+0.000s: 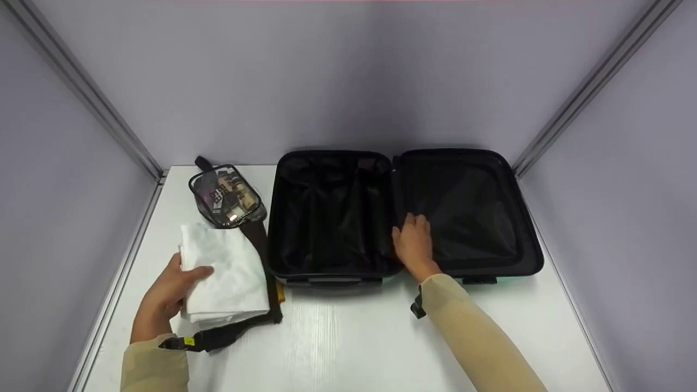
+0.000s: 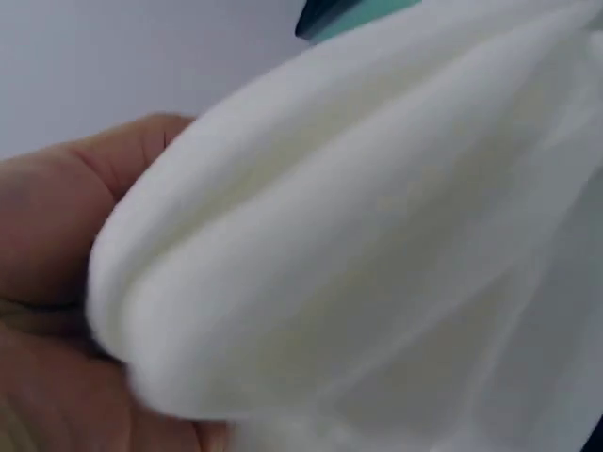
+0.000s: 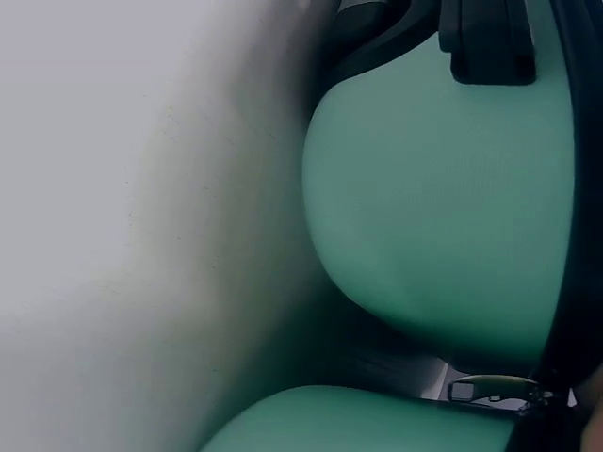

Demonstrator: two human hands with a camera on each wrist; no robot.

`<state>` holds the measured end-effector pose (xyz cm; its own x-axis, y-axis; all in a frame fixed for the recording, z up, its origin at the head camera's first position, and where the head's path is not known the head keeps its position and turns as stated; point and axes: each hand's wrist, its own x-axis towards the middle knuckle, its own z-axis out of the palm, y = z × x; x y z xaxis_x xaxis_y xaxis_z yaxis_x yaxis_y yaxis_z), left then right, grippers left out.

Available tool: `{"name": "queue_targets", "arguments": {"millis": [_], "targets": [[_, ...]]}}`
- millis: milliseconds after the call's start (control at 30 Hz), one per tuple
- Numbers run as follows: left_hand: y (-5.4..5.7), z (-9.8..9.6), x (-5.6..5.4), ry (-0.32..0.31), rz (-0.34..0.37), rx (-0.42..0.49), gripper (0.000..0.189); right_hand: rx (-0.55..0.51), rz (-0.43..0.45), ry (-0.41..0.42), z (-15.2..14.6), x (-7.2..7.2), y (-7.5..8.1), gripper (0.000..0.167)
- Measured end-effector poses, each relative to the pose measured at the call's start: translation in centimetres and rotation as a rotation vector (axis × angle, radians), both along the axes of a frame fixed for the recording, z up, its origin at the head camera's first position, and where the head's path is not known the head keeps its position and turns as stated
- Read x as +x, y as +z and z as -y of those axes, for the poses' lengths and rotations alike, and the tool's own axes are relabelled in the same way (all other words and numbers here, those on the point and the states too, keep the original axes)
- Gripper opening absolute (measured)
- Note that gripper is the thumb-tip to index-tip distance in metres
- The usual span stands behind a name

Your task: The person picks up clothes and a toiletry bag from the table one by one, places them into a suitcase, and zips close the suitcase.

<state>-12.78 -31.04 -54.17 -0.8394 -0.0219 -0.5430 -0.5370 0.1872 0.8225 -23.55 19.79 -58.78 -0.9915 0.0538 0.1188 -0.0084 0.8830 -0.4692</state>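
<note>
My left hand grips the left edge of a folded white cloth, its thumb on top. In the left wrist view the rounded layers of the cloth fill most of the picture beside the hand. My right hand rests by the inner edge of the lid half of an opened suitcase, near the hinge, fingers extended forward. The suitcase is black inside. Its green outer shell shows in the right wrist view.
Behind the cloth lies a clear zip pouch with black trim and small items inside. A dark brown item pokes out from under the cloth, with a bit of yellow next to it. Grey walls enclose the white table.
</note>
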Motion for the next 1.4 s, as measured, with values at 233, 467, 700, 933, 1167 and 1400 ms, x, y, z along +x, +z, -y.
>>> {"name": "queue_targets", "arguments": {"millis": [233,467,700,933,1167,1400], "targets": [[3.3,-1.8,-1.0,0.027,-0.12,-0.122,0.078,0.059,0.016,-0.003,0.0,-0.2,0.7,0.056],[6.0,-3.8,-2.3,0.013,-0.225,-0.277,0.069,0.087,-0.011,-0.009,-0.2,-0.1,0.5,0.051],[9.2,-6.0,-4.5,-0.01,-0.307,-0.349,0.064,0.103,-0.035,-0.016,-0.6,-0.3,0.2,0.051],[11.5,-9.8,-7.2,-0.073,-0.378,-0.373,0.061,0.118,-0.011,-0.018,-1.1,-0.5,0.4,0.051],[10.8,-14.1,-10.0,-0.122,-0.433,-0.327,0.057,0.126,0.0,-0.03,-1.3,-0.7,0.9,0.052],[7.5,-17.5,-12.3,-0.133,-0.384,-0.119,0.058,0.144,-0.017,-0.031,-1.4,-0.6,0.6,0.05]]}}
